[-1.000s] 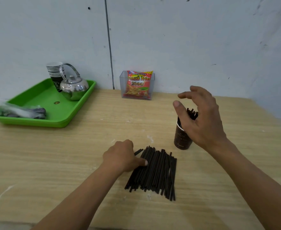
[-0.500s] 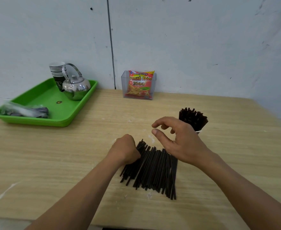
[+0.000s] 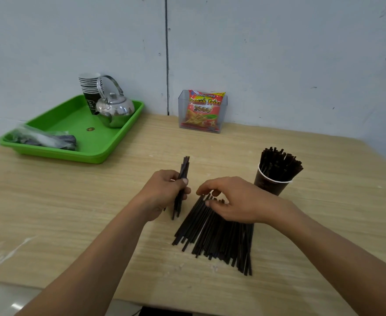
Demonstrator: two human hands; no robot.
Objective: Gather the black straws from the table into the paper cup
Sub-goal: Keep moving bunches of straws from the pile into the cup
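A pile of black straws (image 3: 219, 238) lies fanned out on the wooden table (image 3: 73, 206), in front of me. My left hand (image 3: 162, 192) grips a small bundle of black straws (image 3: 184, 169), lifted upright just left of the pile. My right hand (image 3: 235, 201) rests on the far end of the pile, its fingers curled and pinching at the straw tips. A dark paper cup (image 3: 270, 183) with a white rim stands to the right behind my right hand. It holds several black straws that stick up above its rim.
A green tray (image 3: 78, 151) at the back left carries a steel kettle (image 3: 114, 110), a stack of paper cups (image 3: 89, 87) and a plastic bag (image 3: 44, 140). A clear box with a snack packet (image 3: 203, 110) stands against the wall.
My right hand came down from the cup onto the pile's far end. My left hand has lifted a small bundle of straws off the left side of the pile.
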